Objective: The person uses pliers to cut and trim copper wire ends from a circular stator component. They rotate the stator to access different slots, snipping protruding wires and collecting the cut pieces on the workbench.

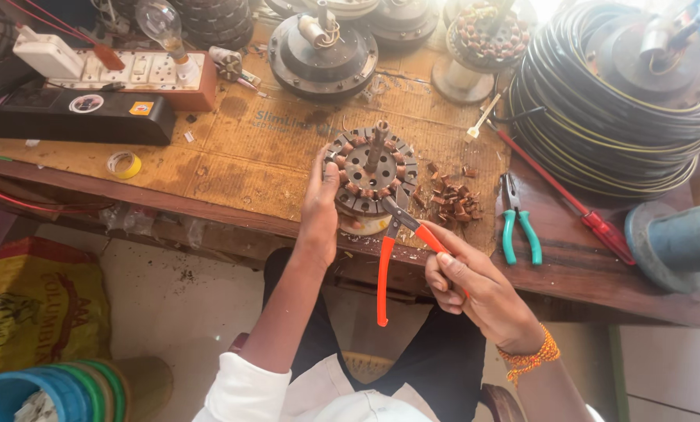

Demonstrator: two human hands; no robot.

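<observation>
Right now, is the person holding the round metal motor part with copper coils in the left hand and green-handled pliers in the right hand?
Not quite. The head view shows the right hand gripping orange-handled pliers. The green-handled pliers lie untouched on the wooden bench. The left hand does hold the round metal motor part with copper coils.

Round copper-wound stator (369, 168) tilted at bench edge, orange-handled pliers (401, 242) biting its rim.
</observation>
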